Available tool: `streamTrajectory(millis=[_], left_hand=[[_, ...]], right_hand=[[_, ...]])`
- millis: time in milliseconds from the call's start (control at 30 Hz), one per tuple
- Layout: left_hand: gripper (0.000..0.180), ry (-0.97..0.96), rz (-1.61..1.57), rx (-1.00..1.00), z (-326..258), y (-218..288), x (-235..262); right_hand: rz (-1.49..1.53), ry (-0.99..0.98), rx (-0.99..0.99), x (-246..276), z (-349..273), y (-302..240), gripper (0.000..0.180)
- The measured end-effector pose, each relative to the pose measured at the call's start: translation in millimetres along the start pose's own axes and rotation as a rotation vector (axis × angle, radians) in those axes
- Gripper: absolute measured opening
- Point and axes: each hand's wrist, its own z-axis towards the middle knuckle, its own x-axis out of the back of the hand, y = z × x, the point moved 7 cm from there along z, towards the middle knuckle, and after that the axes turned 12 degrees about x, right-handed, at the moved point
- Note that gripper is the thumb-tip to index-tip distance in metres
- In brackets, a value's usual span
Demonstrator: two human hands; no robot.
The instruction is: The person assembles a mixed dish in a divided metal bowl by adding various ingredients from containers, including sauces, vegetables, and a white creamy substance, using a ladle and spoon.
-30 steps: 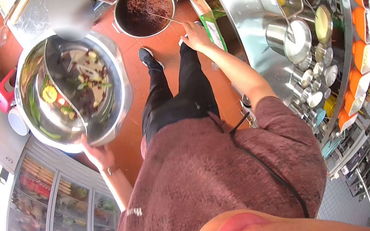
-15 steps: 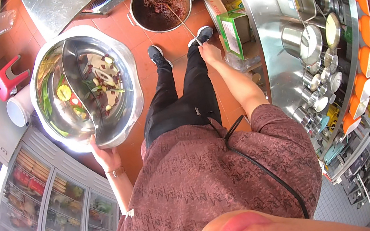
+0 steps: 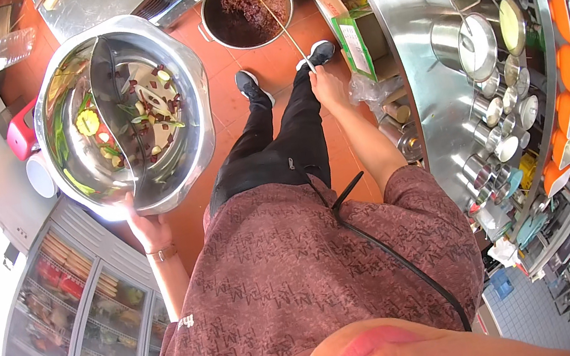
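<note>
- At far left we see a fridge (image 3: pixel 101 325) with glass doors and a pink stool (image 3: pixel 24 134) on the floor (image 3: pixel 214 76).
- We have the basin (image 3: pixel 201 143) at left, above the floor, near the lower-left corner of the far tabletop (image 3: pixel 109 1); a curved divider (image 3: pixel 104 95) splits it, with vegetable pieces on both sides.
- Our left hand (image 3: pixel 149 231) grips its near rim, thumb up on the edge; we cannot tell how the hidden fingers lie.
- The pot (image 3: pixel 219 28) stands on the floor just beyond our shoes, dark red mash inside.
- We see the ladle (image 3: pixel 284 30) slanting into it, head in the mash.
- Our right hand (image 3: pixel 327 87) is closed around the handle's end.
- On the right tabletop (image 3: pixel 432 106), pans (image 3: pixel 452 45) and small cups (image 3: pixel 511 100) crowd toward the right edge.
</note>
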Motion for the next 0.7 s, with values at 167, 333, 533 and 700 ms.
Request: streamTrajectory(millis=[167, 333, 533, 700], left_hand=[[0.029, 0.047, 0.062, -0.019, -21.0, 11.5, -26.2], [0.027, -0.044, 0.131, -0.032, -8.7, 16.5, -20.9], [0.022, -0.08, 0.137, -0.044, 10.0, 31.2, -65.7], [0.02, -0.173, 0.094, -0.044, 7.1, 38.3, -103.0]], right_hand=[[-0.011, -0.046, -0.063, -6.0, 4.6, 0.0, 0.039], [0.141, -0.03, -0.077, -22.8, 1.6, 1.3, 0.043], [1.105, -0.162, -0.399, -55.0, -33.2, 15.7, 0.041], [1.682, -0.395, -0.466, 90.6, -117.8, -23.4, 0.035]])
